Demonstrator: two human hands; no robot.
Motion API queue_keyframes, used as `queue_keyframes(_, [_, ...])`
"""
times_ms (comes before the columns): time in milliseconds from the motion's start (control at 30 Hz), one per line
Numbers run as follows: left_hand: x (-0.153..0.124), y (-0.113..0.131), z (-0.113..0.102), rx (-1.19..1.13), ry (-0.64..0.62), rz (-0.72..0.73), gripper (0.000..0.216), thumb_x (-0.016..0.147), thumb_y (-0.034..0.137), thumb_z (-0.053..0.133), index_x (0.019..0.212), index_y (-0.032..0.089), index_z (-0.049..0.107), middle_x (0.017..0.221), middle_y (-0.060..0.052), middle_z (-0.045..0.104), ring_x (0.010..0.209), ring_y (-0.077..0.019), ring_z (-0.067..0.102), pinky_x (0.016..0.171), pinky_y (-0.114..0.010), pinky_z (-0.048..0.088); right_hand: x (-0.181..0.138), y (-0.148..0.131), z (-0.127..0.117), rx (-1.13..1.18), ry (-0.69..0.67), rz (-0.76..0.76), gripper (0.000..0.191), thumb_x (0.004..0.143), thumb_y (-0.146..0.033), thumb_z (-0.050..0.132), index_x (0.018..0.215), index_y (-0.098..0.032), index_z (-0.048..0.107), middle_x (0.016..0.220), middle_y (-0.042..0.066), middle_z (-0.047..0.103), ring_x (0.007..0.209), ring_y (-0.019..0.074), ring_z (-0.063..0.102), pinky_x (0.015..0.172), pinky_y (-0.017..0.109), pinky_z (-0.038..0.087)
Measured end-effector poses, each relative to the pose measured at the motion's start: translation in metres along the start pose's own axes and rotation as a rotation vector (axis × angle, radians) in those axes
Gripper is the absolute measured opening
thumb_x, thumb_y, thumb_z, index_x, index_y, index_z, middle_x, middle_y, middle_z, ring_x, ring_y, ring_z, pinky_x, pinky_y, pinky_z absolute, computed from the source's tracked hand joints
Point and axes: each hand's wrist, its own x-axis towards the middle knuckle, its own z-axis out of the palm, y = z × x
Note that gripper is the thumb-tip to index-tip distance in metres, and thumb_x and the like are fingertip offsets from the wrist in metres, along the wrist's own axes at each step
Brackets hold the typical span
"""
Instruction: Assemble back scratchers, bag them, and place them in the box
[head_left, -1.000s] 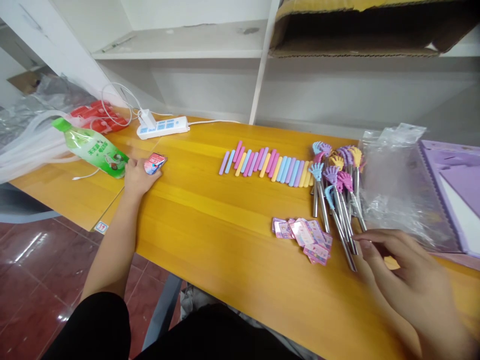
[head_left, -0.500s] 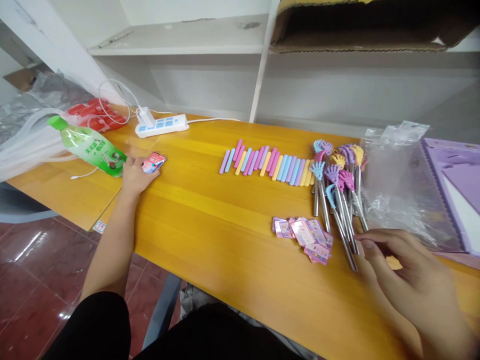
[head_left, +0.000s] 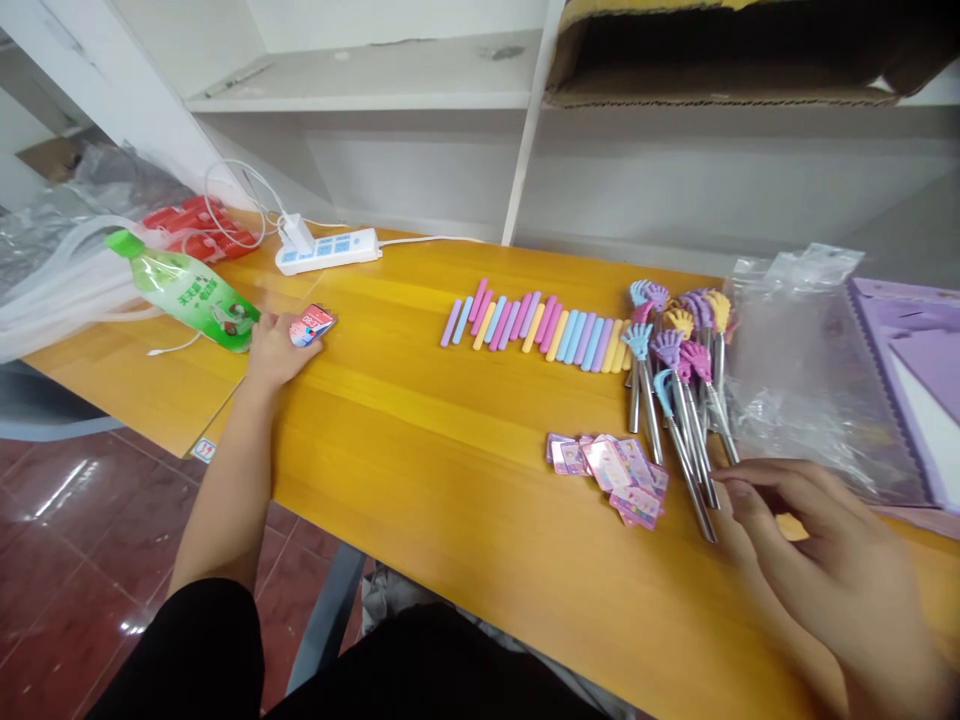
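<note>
My left hand [head_left: 276,350] rests on the table, its fingers closed round a small flat red-and-blue printed thing [head_left: 311,325], whose kind I cannot make out. Just left of that hand leans a green drink bottle [head_left: 195,295]. On the right, my right hand [head_left: 817,550] has thumb and forefinger pinched together at the lower ends of several metal-handled back scratchers [head_left: 682,410] with coloured hand-shaped heads. The fingers cover part of a rod, and whether they grip it is hidden. Pink printed cards [head_left: 611,475] lie loosely heaped left of the scratchers.
Pastel sticks [head_left: 536,325] lie in a row across the table [head_left: 420,440]. At the back left is a white power strip [head_left: 330,250]. Clear plastic bags [head_left: 787,370] and a purple box [head_left: 907,370] lie right. Shelves [head_left: 390,75] rise behind, holding a cardboard box [head_left: 720,95].
The view has shifted very slightly, so things at the left appear a little further right. Both hands keep their places and poses.
</note>
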Motion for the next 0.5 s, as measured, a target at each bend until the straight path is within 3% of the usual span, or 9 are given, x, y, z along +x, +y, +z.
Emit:
queue_keyframes(200, [-0.006, -0.019, -0.008, -0.057, -0.108, 0.090, 0.075, 0.082, 0.057, 0.065, 0.148, 0.020, 0.062, 0.123, -0.014, 0.058, 0.127, -0.0409, 0.050, 0.113, -0.053, 0.043, 0.000, 0.000, 0.000, 0.004, -0.008, 0.012, 0.024, 0.100, -0.042, 0.061, 0.098, -0.023, 0.074, 0.100, 0.006, 0.073, 0.075, 0.0164, 0.065, 0.048, 0.023, 0.053])
queue_keyframes(367, [-0.005, -0.022, -0.003, -0.039, -0.087, 0.037, 0.075, 0.078, 0.064, 0.067, 0.137, 0.018, 0.066, 0.123, -0.014, 0.057, 0.126, -0.0410, 0.049, 0.112, -0.052, 0.044, 0.001, -0.001, 0.001, 0.009, -0.017, 0.021, 0.023, 0.099, -0.043, 0.061, 0.098, -0.024, 0.075, 0.100, 0.005, 0.073, 0.076, 0.0171, 0.067, 0.048, 0.023, 0.053])
queue_keyframes(500, [-0.003, -0.020, 0.001, -0.026, -0.062, 0.024, 0.070, 0.077, 0.060, 0.072, 0.132, 0.017, 0.066, 0.118, -0.014, 0.055, 0.124, -0.0404, 0.051, 0.112, -0.051, 0.044, 0.003, -0.005, 0.001, 0.014, -0.013, 0.050, 0.021, 0.098, -0.043, 0.062, 0.096, -0.026, 0.074, 0.097, 0.005, 0.074, 0.075, 0.0179, 0.068, 0.047, 0.023, 0.053])
